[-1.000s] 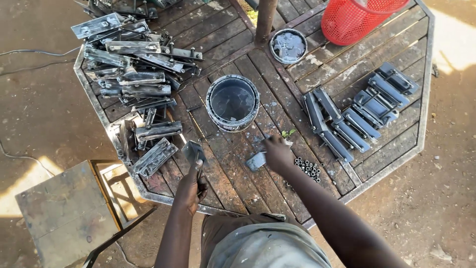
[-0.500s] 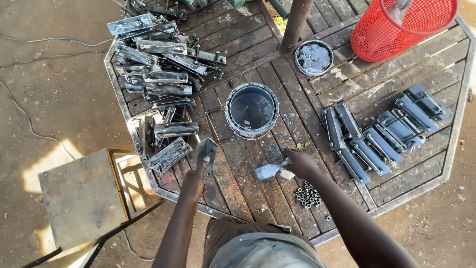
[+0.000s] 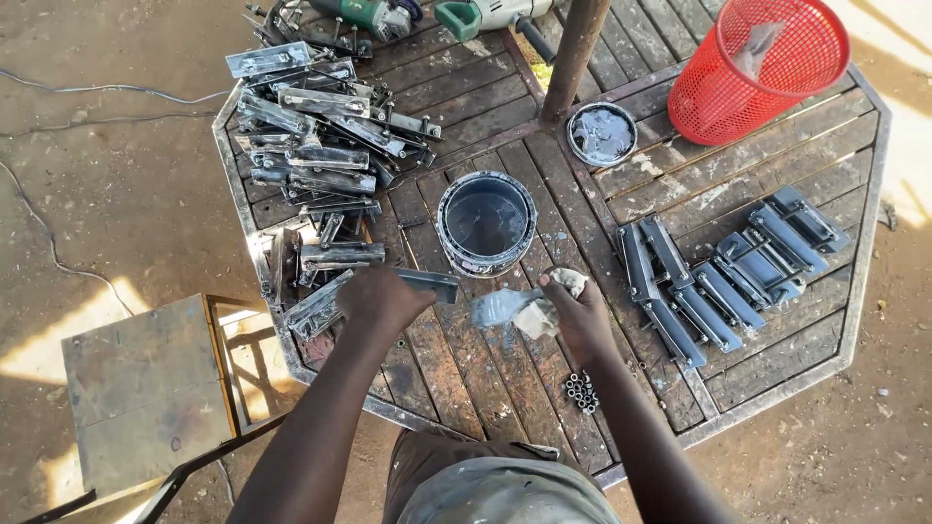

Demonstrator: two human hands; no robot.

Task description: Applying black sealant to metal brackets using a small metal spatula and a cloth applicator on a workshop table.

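Observation:
My left hand point(image 3: 381, 299) grips a flat grey metal bracket point(image 3: 427, 282) just above the wooden table point(image 3: 466, 378), beside a heap of unpainted metal brackets point(image 3: 316, 165). A grey paint-soaked rag point(image 3: 515, 309) is bunched in my right hand point(image 3: 575, 312), close to the bracket's right end. Right behind both hands stands an open can of grey paint point(image 3: 485, 221). A row of painted grey brackets point(image 3: 723, 272) lies to the right of my right hand.
A red mesh basket point(image 3: 752, 63) stands at the back right, with a can lid point(image 3: 601, 133) and a rusty post point(image 3: 575, 53) nearby. Power tools point(image 3: 437, 15) lie at the back. Small nuts point(image 3: 581, 390) sit near the front edge. A metal stool point(image 3: 146, 388) stands left.
My left hand has lifted a bracket toward the centre. My right hand has raised the rag off the table to meet it. The view has shifted closer.

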